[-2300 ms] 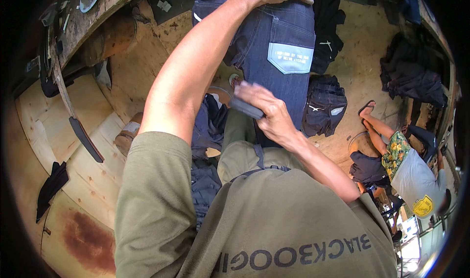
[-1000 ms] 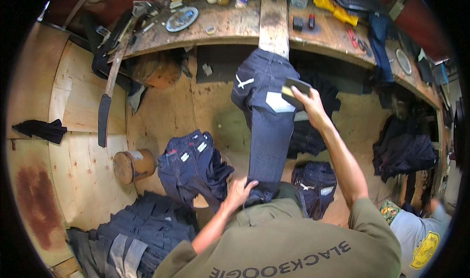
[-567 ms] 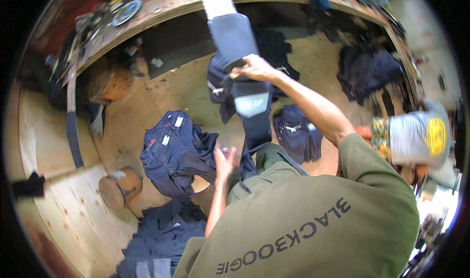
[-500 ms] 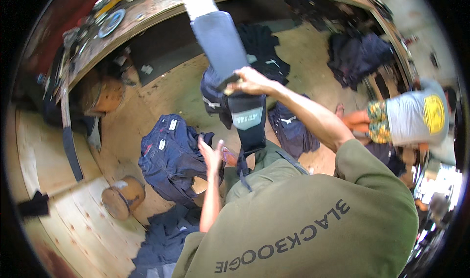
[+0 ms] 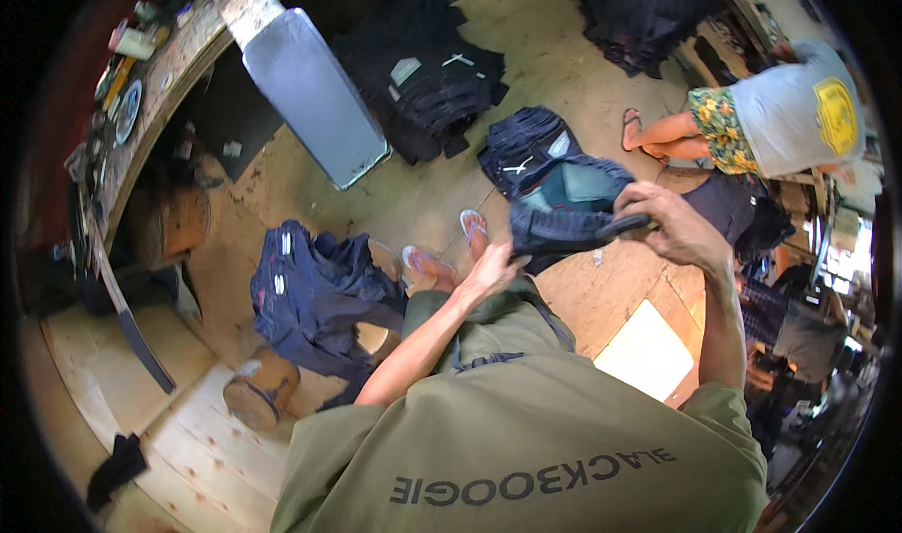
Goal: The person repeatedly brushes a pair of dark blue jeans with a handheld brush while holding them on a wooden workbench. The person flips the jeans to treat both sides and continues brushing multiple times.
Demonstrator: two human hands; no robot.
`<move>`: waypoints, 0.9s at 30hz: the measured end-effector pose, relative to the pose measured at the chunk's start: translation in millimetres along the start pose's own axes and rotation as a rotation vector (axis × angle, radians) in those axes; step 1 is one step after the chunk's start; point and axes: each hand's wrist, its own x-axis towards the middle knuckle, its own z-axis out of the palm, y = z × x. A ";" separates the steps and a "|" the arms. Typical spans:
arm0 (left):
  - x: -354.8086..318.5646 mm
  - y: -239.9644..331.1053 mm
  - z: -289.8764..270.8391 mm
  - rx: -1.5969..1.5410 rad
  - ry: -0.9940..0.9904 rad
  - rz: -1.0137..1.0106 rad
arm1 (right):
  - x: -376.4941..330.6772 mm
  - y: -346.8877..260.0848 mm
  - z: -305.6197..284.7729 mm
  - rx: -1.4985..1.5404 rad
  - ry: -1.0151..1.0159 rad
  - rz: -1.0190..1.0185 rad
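Note:
A folded pair of dark blue jeans hangs between my two hands above my feet in sandals. My left hand grips its lower left edge. My right hand is closed on its right side, together with a dark flat tool. The grey padded board that juts out from the workbench is bare.
A heap of jeans lies at my left, with a round wooden stump below it. More dark jeans piles sit beyond on the plywood floor. A person in a grey shirt and floral shorts stands at the right. A cluttered workbench runs along the left.
The jeans came off the padded board and are now bunched between my hands near my waist. My view has swung right, and the board stands uncovered.

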 end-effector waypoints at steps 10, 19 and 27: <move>-6.2 -87.5 -31.0 0.049 0.237 -0.555 | 181.3 211.3 128.7 -0.261 0.393 -0.124; -301.4 -176.0 -289.7 0.725 1.021 -0.692 | 237.5 34.1 304.9 0.230 -0.163 -0.221; -419.2 -311.4 -419.0 0.748 0.646 -1.209 | 289.3 -117.7 340.1 0.151 -0.437 -0.089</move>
